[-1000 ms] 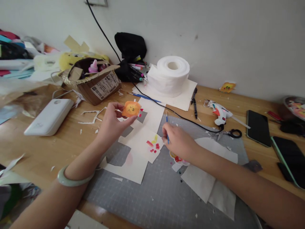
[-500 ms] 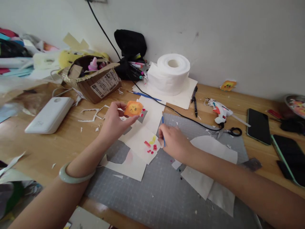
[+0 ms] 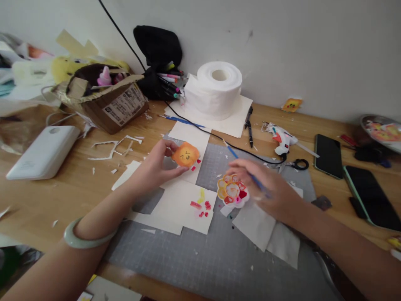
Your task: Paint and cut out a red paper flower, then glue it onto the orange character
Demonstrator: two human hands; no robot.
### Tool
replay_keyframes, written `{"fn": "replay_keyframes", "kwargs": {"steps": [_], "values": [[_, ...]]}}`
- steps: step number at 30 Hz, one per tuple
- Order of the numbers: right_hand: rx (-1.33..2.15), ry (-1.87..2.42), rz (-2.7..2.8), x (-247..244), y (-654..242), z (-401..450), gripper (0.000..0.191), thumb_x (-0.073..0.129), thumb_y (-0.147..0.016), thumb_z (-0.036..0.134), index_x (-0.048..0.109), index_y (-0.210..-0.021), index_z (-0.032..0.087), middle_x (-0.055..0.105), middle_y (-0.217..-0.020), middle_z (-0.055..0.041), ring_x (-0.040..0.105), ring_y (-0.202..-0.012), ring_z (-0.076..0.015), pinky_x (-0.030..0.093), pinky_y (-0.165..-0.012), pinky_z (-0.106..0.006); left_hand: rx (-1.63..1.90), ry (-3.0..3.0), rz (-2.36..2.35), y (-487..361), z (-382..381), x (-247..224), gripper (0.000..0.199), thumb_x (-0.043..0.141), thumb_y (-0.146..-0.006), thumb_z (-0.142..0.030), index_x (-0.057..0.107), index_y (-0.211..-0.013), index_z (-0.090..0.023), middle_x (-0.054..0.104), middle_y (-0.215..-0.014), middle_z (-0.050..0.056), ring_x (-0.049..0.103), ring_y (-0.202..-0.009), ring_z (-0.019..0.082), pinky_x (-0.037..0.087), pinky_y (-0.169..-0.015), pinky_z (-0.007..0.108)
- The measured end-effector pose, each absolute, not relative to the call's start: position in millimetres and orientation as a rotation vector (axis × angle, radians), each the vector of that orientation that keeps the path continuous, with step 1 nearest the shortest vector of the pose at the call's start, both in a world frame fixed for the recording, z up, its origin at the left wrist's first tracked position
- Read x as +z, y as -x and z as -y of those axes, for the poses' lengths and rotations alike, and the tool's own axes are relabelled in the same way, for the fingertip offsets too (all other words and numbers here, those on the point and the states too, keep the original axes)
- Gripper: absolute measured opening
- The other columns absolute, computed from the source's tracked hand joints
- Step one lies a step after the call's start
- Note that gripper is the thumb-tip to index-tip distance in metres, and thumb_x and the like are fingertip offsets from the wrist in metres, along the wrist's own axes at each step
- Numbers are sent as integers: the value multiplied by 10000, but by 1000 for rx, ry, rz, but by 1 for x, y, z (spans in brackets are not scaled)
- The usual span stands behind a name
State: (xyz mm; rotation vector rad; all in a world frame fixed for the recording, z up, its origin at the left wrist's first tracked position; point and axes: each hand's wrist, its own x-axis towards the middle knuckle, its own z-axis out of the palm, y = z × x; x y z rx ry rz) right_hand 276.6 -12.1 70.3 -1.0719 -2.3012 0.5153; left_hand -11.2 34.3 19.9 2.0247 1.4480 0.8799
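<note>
Between thumb and fingers, my left hand [image 3: 159, 165] pinches an orange paper cutout [image 3: 186, 154] with a small drawn face. My right hand [image 3: 260, 179] grips a blue paintbrush [image 3: 232, 151], its tip pointing up and away, above the grey cutting mat. Partly covered by that hand is a flower-shaped paint palette [image 3: 227, 190] with orange and red paint in its wells. White paper [image 3: 175, 200] with red and yellow paint dabs lies between my hands. Cut white sheets [image 3: 255, 223] lie under and beside my right hand.
A tissue roll [image 3: 216, 94] stands at the back on paper. A glue gun [image 3: 282, 138], scissors [image 3: 300, 164] and two phones [image 3: 328, 155] lie to the right. A white power bank [image 3: 44, 152] and a cardboard box [image 3: 109, 102] are on the left. A black cable crosses the mat.
My right hand has moved right with the paintbrush, now over the palette, which was hidden before. My left hand has shifted slightly right and down with the orange cutout. The view has shifted too.
</note>
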Motion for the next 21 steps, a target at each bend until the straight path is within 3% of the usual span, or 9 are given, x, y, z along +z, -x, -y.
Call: {"fn": "replay_keyframes", "kwargs": {"steps": [3, 6, 11, 17, 21], "values": [[415, 1057, 2176, 85, -303, 29, 274, 375, -1037, 264, 547, -1235, 184, 710, -952, -55, 676, -845, -146, 524, -797, -265, 754, -2072, -1534, 7, -32, 19, 452, 683, -744, -530, 476, -1037, -255, 619, -1073, 56, 617, -957, 234, 526, -825, 392], [411, 997, 2213, 97, -315, 47, 282, 375, -1041, 325, 619, -1084, 191, 695, -879, -50, 675, -792, -131, 542, -729, -210, 671, -2066, -1603, 2, -33, 19, 450, 680, -749, -535, 481, -1032, -246, 631, -1044, 56, 630, -932, 241, 526, -816, 400], [502, 975, 2296, 96, -316, 66, 234, 355, -1038, 267, 560, -941, 208, 691, -803, -38, 685, -752, -120, 545, -681, -163, 551, -2018, -1660, 0, -36, 17, 541, 670, -692, -609, 486, -1051, -249, 643, -998, 51, 651, -903, 266, 529, -809, 426], [561, 988, 2327, 86, -317, 69, 168, 386, -1014, 207, 526, -922, 210, 684, -812, -46, 677, -763, -131, 541, -678, -175, 580, -2009, -1609, 12, -33, 26, 744, 635, -590, -739, 413, -1107, -252, 564, -1224, 124, 639, -988, 301, 509, -895, 460], [581, 1002, 2300, 84, -317, 66, 143, 413, -991, 175, 528, -917, 216, 681, -811, -34, 669, -747, -128, 541, -677, -178, 351, -2027, -1631, 22, -33, 37, 675, 640, -551, -745, 449, -978, -260, 609, -1084, 100, 629, -938, 315, 509, -842, 457]]}}
